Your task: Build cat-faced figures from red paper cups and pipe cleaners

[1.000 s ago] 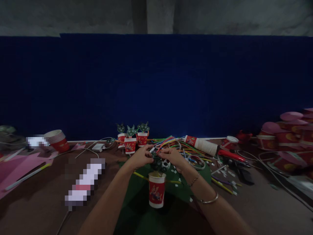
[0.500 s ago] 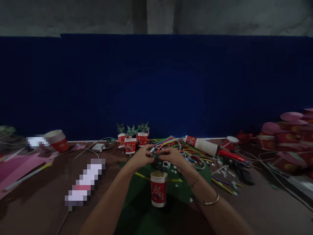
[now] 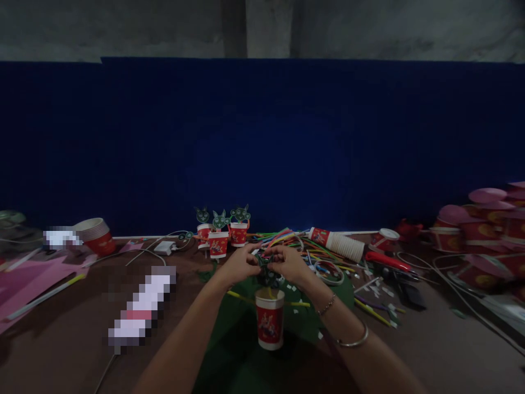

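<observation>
Between my two hands is a dark green paper animal-face cutout [image 3: 266,278], partly hidden by the fingers. My left hand [image 3: 241,265] pinches its left side, and my right hand [image 3: 289,265] pinches the right side. Just below it is a red and white paper cup [image 3: 269,322] with a printed figure. A yellow stick [image 3: 241,297] juts out from each side of the cup near its rim. Something yellow rises from inside the cup toward the cutout; how they join is hidden.
Behind my left hand stand red cups [image 3: 219,244] with green animal faces. Colored sticks [image 3: 283,237], a stack of paper cups [image 3: 346,247], a red-handled tool [image 3: 389,261] and white scraps [image 3: 375,289] lie to the right. Pink paper [image 3: 36,284] is at left.
The cup has shifted slightly right and down. My fingers have closed in around the cutout, and the right hand's fingertips sit a little differently on it.
</observation>
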Available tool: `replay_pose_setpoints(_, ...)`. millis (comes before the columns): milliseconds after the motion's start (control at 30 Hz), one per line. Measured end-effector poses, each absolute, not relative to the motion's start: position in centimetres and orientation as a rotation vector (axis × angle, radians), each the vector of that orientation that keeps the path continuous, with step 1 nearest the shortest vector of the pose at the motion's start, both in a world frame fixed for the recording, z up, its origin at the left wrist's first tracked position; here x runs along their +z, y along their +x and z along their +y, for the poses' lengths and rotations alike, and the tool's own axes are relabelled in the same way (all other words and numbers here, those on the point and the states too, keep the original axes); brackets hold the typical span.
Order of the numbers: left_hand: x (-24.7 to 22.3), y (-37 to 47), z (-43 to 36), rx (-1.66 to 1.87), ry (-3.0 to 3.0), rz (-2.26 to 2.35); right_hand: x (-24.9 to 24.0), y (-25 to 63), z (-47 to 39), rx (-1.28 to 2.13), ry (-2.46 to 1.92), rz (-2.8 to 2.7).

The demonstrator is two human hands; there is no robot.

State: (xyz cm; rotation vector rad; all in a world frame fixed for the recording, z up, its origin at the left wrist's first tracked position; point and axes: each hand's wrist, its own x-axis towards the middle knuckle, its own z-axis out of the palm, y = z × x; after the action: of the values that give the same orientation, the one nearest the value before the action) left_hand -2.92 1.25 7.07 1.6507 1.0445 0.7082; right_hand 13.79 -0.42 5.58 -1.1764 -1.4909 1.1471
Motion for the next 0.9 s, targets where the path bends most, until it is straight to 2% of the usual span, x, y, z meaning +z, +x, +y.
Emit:
replay_pose_setpoints(633, 7.21, -2.82, 1.00, 0.733, 1.737, 1.095, 5.60, 13.95, -0.44, 1.034, -1.150, -1.590)
replay_pose_setpoints(900, 7.74, -2.89, 0.84, 0.623, 1.971, 1.247, 5.28, 13.94, -0.39, 0.923, -1.108, -1.649)
